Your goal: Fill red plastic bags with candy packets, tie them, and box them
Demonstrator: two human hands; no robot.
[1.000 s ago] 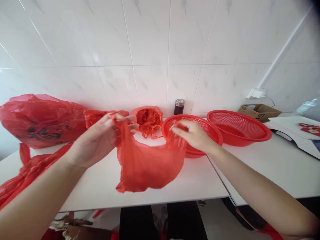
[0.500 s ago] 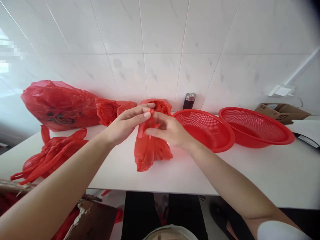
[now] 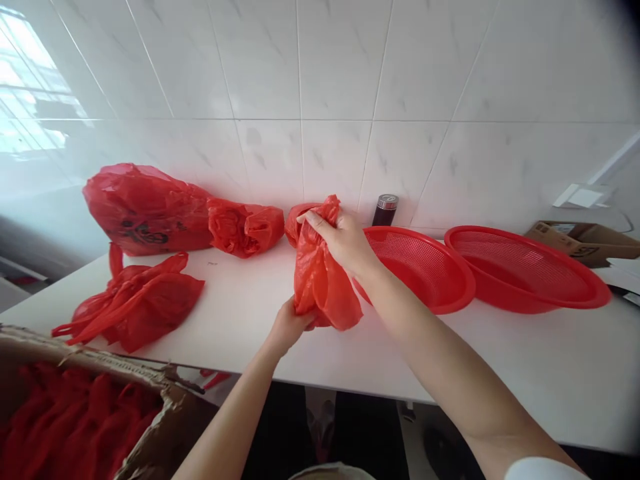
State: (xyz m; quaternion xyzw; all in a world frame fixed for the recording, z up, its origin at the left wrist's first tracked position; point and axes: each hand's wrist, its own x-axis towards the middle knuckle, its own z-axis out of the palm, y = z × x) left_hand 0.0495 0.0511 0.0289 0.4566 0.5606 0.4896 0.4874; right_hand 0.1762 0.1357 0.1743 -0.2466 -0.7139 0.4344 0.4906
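Note:
A crumpled red plastic bag (image 3: 323, 277) is held upright between my two hands above the white table. My right hand (image 3: 343, 240) grips its gathered top, thumb lying across the front. Lower down, my left hand (image 3: 293, 327) grasps the bottom left corner, with its fingertips hidden behind the plastic. What the bag contains, if anything, cannot be seen. Close behind stands another red bundle (image 3: 291, 227), partly covered by the held bag. To its left lies a bunched red bag (image 3: 245, 227).
A large filled red bag (image 3: 145, 210) leans by the wall, with a tied red bag (image 3: 135, 300) before it. Two red baskets (image 3: 423, 267) and a dark bottle (image 3: 385, 211) stand at right. A torn carton (image 3: 165, 393) of red bags sits lower left; a small cardboard box (image 3: 585, 241) is far right.
My left hand has moved from the bag's knotted top down to its lower corner. My right hand now holds the top, and the bag has been lifted and turned slightly. The view has shifted left.

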